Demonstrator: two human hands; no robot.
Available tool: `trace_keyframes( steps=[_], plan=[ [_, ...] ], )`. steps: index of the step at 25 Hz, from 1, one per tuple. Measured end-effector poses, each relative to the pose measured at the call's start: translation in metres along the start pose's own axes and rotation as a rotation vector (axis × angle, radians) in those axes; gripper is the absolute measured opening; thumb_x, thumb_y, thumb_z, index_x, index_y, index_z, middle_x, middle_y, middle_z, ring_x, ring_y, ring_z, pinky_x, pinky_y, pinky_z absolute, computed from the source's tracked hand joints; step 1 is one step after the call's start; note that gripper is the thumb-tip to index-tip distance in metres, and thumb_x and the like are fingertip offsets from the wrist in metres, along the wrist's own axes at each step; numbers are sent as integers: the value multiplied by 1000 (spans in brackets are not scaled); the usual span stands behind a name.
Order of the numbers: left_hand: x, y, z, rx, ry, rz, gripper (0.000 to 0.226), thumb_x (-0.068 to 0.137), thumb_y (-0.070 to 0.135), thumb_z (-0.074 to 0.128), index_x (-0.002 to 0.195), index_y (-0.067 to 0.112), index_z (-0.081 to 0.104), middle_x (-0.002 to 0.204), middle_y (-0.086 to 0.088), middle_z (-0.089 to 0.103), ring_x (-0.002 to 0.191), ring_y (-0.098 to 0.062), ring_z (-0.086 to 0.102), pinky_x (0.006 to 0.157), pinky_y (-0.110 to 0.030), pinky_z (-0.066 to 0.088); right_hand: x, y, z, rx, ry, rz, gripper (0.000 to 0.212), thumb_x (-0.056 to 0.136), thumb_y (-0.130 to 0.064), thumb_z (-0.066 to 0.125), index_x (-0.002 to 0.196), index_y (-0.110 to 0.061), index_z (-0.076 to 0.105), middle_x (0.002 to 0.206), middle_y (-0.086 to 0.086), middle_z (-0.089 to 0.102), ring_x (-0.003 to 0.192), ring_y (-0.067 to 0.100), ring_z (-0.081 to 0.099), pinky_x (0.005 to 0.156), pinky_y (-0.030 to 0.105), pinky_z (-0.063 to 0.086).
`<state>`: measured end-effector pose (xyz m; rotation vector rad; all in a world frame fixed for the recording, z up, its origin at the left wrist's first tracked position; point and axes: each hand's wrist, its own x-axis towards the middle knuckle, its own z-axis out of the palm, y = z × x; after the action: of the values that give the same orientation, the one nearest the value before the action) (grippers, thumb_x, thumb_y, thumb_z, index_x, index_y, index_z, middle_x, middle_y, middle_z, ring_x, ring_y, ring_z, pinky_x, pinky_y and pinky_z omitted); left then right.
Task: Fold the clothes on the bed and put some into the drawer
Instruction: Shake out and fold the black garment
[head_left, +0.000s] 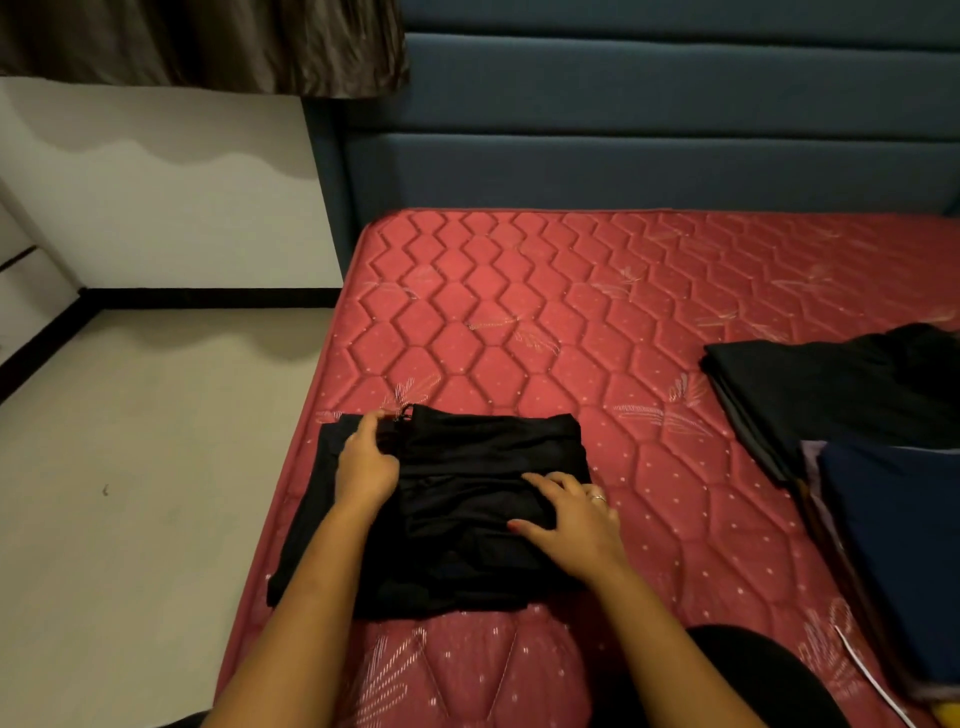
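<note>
A black garment (467, 509) lies partly folded near the left front edge of the red quilted mattress (519, 312). My left hand (366, 462) pinches its upper left corner, beside a small metal clasp. My right hand (569, 519), with a ring on one finger, presses flat on the right part of the garment, fingers spread. At the right of the mattress lie a folded black piece (841, 395) and, nearer to me, a folded dark blue piece (898, 545). No drawer is in view.
A blue padded headboard (649, 130) runs along the far side of the bed. Pale floor (145, 467) lies to the left, with a brown curtain (208, 41) above the wall. A white cord (872, 680) lies at the front right.
</note>
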<state>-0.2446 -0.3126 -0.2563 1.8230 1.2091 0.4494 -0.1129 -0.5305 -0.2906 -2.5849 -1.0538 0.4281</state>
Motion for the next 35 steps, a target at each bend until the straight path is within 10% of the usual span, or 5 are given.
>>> trace_keyframes(
  steps=[5,12,20,26,35],
  plan=[
    [-62,28,52,502,-67,683,52,79,24,68,128,25,53,136,1,48,123,-25,44,99,-42,40,13,40,-9,622,132,244,42,68,-2,71,98,-29,61,104,4,55,94,23,56,90,39,48],
    [-89,10,113,833,-189,686,38,80,26,67,117,29,56,137,2,47,125,-28,44,102,-64,33,1,60,-23,586,-154,141,36,83,13,58,66,-15,43,58,1,43,52,13,44,55,28,40],
    [-101,-45,78,789,274,976,23,75,28,44,90,26,61,114,-1,56,101,-23,49,87,-44,34,-25,37,-63,936,-1047,79,25,90,14,48,86,-10,53,63,-2,65,63,11,69,57,18,55],
    [-130,-40,63,671,230,807,38,64,22,41,101,22,51,92,-2,56,77,-24,52,61,-36,42,17,48,-39,543,25,39,36,78,-6,75,110,-18,64,99,4,60,87,10,61,82,30,46],
    [-183,-20,124,-227,-133,-58,35,76,4,71,60,27,49,42,9,45,39,-2,42,44,-22,37,31,38,-21,535,116,18,17,88,-9,62,76,-15,51,71,2,55,73,20,52,57,29,30]
  ],
)
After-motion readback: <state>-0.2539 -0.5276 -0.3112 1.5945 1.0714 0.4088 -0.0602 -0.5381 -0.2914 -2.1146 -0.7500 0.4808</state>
